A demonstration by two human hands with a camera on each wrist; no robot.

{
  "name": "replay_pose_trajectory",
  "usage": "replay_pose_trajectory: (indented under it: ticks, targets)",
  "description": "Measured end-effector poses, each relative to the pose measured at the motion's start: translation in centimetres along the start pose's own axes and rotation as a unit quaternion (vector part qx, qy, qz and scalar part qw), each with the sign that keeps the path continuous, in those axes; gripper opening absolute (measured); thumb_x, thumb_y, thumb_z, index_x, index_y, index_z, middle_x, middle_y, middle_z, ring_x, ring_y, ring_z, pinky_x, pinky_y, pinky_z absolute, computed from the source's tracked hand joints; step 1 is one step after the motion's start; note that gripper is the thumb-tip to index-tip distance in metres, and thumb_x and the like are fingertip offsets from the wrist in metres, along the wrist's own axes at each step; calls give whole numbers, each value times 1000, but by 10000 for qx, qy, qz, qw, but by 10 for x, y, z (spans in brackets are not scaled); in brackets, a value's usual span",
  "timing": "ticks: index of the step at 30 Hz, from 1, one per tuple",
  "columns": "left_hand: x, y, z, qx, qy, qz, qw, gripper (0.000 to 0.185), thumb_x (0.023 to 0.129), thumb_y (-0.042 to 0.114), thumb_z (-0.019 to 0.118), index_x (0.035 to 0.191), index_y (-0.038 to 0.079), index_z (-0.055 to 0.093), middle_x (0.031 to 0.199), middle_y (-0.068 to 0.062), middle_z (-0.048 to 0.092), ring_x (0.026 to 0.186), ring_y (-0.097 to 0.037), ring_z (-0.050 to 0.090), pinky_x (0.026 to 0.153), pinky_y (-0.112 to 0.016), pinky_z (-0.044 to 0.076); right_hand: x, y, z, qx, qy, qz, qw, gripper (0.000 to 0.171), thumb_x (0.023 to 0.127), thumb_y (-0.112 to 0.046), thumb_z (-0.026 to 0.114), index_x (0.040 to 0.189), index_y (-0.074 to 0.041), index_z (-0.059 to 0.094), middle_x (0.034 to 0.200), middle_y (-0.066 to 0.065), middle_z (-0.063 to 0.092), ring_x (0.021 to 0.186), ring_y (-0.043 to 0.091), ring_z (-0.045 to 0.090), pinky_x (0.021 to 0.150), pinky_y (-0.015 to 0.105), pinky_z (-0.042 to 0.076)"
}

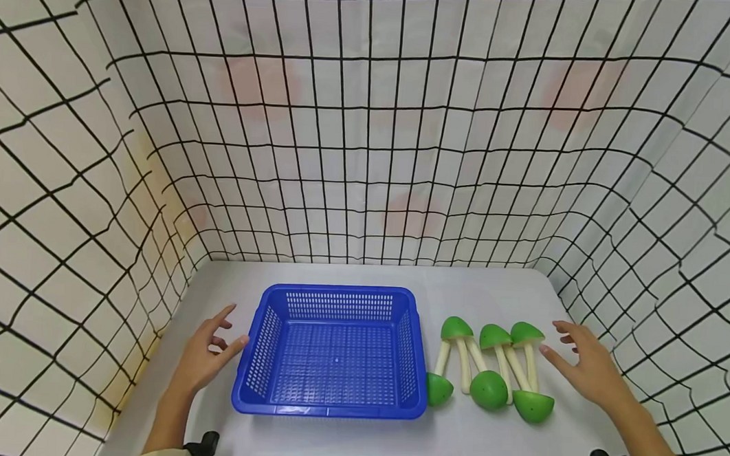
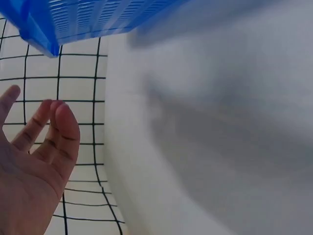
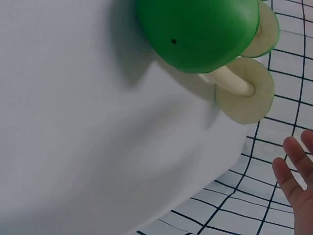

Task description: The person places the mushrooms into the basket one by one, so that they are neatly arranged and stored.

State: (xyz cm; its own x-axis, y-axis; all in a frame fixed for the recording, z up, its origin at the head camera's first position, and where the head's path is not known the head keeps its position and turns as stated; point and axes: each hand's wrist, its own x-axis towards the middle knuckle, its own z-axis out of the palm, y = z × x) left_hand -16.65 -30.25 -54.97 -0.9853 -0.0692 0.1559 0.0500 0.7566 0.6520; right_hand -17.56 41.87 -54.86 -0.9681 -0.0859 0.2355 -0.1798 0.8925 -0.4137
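A blue plastic basket (image 1: 330,411) with slotted sides stands on the table, nothing inside it. To its right lie several toy mushrooms with green caps (image 1: 488,390) and cream stems (image 1: 463,365), heads pointing alternately toward and away from me. My left hand (image 1: 203,354) hovers left of the basket, fingers relaxed and holding nothing; the left wrist view shows that hand (image 2: 41,156) below the basket's blue rim (image 2: 34,29). Right of the mushrooms is my right hand (image 1: 590,367), fingers loosely spread and apart from them. In the right wrist view a green cap (image 3: 200,34) looms large.
The white tabletop (image 1: 341,447) carries the basket and mushrooms. White walls with a black grid net (image 1: 369,152) enclose its back and both sides. The closest mushroom to the basket touches or nearly touches its right rim.
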Motion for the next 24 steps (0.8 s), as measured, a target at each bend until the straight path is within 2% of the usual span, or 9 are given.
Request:
replay_pose_trajectory:
  ticks: [4, 7, 9, 12, 15, 20, 24]
  targets:
    - [-2, 1, 8, -278, -218, -190, 9992, 78, 93, 47, 71, 159, 23, 39, 129, -18, 57, 92, -23, 58, 71, -28, 50, 0, 1, 7, -2, 114, -60, 9999, 54, 96, -36, 72, 132, 3, 59, 118, 23, 65, 98, 38, 65, 77, 47, 56]
    - [-5, 2, 14, -498, -345, -313, 9977, 76, 92, 47, 71, 158, 25, 41, 127, -16, 57, 92, -22, 60, 72, -28, 50, -1, 1, 11, 40, 83, -5, 10000, 45, 96, -34, 72, 121, 3, 65, 106, 18, 69, 88, 28, 66, 69, 32, 54]
    - [-6, 2, 18, -672, -416, -379, 9962, 74, 92, 46, 72, 157, 26, 43, 125, -14, 57, 90, -21, 61, 72, -27, 51, -2, 1, 15, 107, 17, 106, 9999, 40, 97, -34, 72, 115, 1, 68, 100, 14, 71, 83, 20, 65, 66, 27, 52]
    - [-10, 3, 24, -1012, -486, -509, 9924, 71, 93, 42, 73, 156, 27, 45, 120, -11, 56, 86, -20, 62, 70, -26, 52, -5, 3, 21, 186, -169, 295, 9992, 36, 97, -35, 71, 108, -1, 70, 92, 8, 72, 78, 12, 62, 63, 24, 49]
    - [-13, 2, 30, -1370, -518, -700, 9867, 69, 92, 38, 75, 154, 28, 47, 116, -11, 54, 81, -19, 61, 68, -25, 54, -8, 5, 28, 187, -292, 467, 9983, 35, 96, -36, 73, 105, -2, 71, 90, 6, 73, 77, 10, 61, 64, 24, 50]
    - [-16, 2, 36, -1804, -509, -883, 9783, 67, 92, 37, 77, 153, 33, 48, 118, -14, 54, 79, -20, 65, 68, -25, 57, -9, 8, 37, 265, -479, 655, 9963, 33, 96, -34, 73, 105, -3, 70, 93, 8, 74, 81, 16, 65, 65, 26, 50]
    - [-16, 3, 38, -2181, -540, -964, 9697, 62, 94, 33, 76, 151, 29, 52, 118, -18, 56, 79, -23, 71, 70, -28, 61, -9, 12, 42, 464, -701, 774, 9935, 36, 96, -35, 72, 109, -1, 68, 96, 9, 73, 82, 18, 66, 65, 26, 51]
